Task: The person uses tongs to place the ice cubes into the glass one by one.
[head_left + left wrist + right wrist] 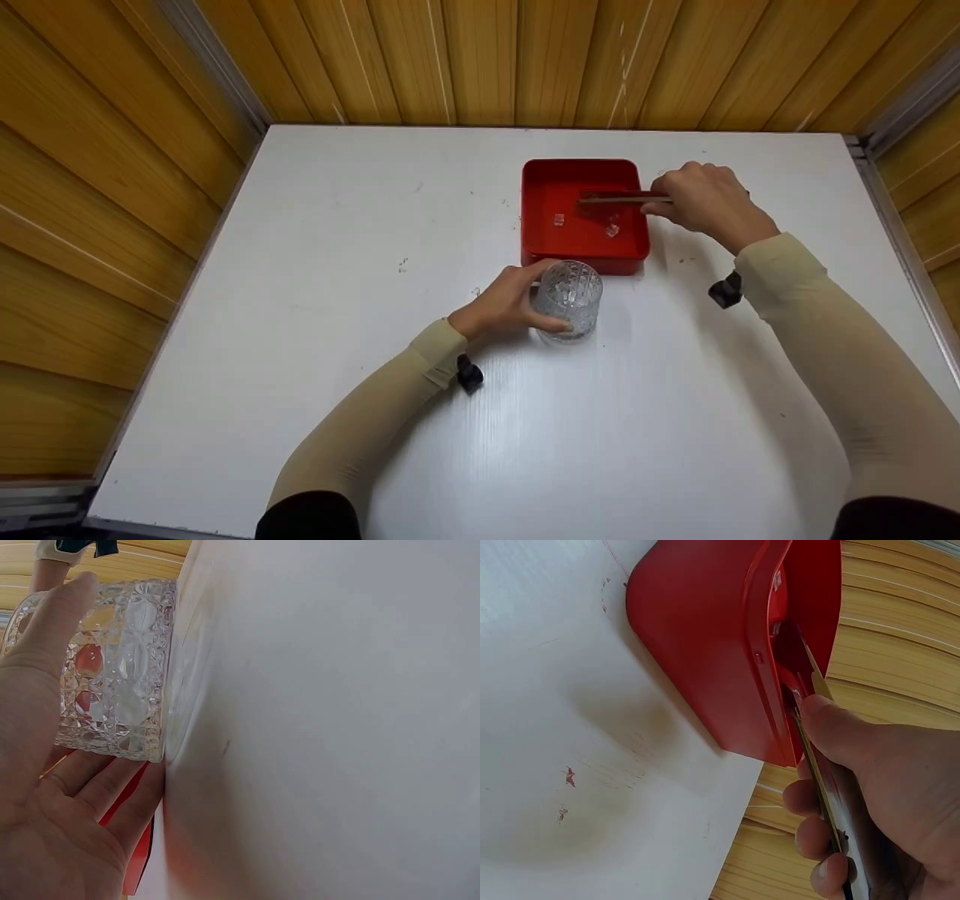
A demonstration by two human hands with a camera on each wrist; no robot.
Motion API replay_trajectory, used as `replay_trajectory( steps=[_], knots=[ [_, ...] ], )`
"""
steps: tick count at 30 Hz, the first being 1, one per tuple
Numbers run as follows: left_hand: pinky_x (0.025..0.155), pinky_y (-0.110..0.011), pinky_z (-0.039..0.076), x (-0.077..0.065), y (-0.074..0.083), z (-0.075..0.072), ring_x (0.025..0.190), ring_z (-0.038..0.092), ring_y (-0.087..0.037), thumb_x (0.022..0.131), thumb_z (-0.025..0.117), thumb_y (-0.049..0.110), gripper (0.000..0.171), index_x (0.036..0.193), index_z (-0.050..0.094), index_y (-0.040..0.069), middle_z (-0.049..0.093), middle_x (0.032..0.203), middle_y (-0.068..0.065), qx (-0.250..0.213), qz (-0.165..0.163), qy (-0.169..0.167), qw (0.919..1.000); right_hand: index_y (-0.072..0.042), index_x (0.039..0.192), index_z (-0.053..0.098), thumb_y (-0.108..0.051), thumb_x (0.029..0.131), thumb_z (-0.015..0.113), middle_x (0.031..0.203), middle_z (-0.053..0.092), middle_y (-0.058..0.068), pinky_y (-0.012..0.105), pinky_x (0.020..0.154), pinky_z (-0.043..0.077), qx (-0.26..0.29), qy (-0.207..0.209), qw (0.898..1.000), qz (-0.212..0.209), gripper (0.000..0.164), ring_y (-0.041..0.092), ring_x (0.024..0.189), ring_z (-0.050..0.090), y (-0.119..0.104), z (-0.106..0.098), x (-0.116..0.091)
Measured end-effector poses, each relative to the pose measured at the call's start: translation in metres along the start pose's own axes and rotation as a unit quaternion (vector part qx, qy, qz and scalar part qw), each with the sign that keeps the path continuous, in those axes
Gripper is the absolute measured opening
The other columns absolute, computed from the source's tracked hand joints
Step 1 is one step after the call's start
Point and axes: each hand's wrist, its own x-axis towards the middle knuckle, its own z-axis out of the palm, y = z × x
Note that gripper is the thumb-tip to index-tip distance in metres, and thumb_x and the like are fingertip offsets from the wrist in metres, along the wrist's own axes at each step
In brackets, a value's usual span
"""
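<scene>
A cut-glass tumbler [571, 300] stands upright on the white table, with clear pieces showing inside it. My left hand [517, 304] grips it from the left, thumb on the near side and fingers round the far side. In the left wrist view, the patterned glass wall [124, 664] shows between thumb and fingers. My right hand [709, 199] holds metal tongs [622, 197], whose tips reach down into a square red box [531, 214]. Clear cubes [559, 220] lie on the box floor. Whether the tong tips pinch a cube, I cannot tell.
The red box stands just behind the tumbler, its front wall close to the glass. Wood-patterned panels [480, 67] rise along the back and both sides of the table [360, 225]. A small black device [725, 290] hangs at the right wrist, another [469, 373] at the left.
</scene>
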Motion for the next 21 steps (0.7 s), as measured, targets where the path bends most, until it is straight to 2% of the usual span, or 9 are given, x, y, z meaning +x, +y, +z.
replay_trajectory(
  steps=[3, 15, 21],
  knots=[
    [0.102, -0.021, 0.048, 0.000, 0.000, 0.000, 0.119, 0.062, -0.010, 0.074, 0.094, 0.032, 0.084, 0.144, 0.053, 0.010, 0.069, 0.128, -0.003, -0.002, 0.002, -0.001, 1.0000, -0.005, 0.101, 0.079, -0.023, 0.094, 0.076, 0.074, 0.070, 0.006, 0.035, 0.052, 0.039, -0.009, 0.014, 1.000, -0.011, 0.020, 0.023, 0.062, 0.053, 0.000, 0.000, 0.000],
    [0.101, -0.022, 0.048, 0.000, 0.000, 0.001, 0.117, 0.062, -0.010, 0.074, 0.094, 0.033, 0.085, 0.145, 0.052, 0.009, 0.068, 0.128, -0.004, -0.005, -0.007, -0.002, 1.0000, -0.003, 0.104, 0.079, -0.022, 0.095, 0.076, 0.082, 0.074, 0.010, 0.035, 0.053, 0.040, -0.006, 0.012, 1.000, -0.010, 0.021, 0.024, 0.064, 0.054, 0.000, 0.002, -0.002],
    [0.101, -0.022, 0.048, -0.001, 0.000, 0.000, 0.117, 0.062, -0.011, 0.075, 0.094, 0.032, 0.085, 0.145, 0.052, 0.010, 0.068, 0.128, -0.003, -0.005, -0.012, -0.003, 0.9999, -0.006, 0.103, 0.078, -0.023, 0.097, 0.073, 0.077, 0.071, 0.006, 0.035, 0.052, 0.040, -0.001, 0.022, 1.000, -0.008, 0.019, 0.024, 0.065, 0.053, -0.007, -0.008, -0.012]
  ],
)
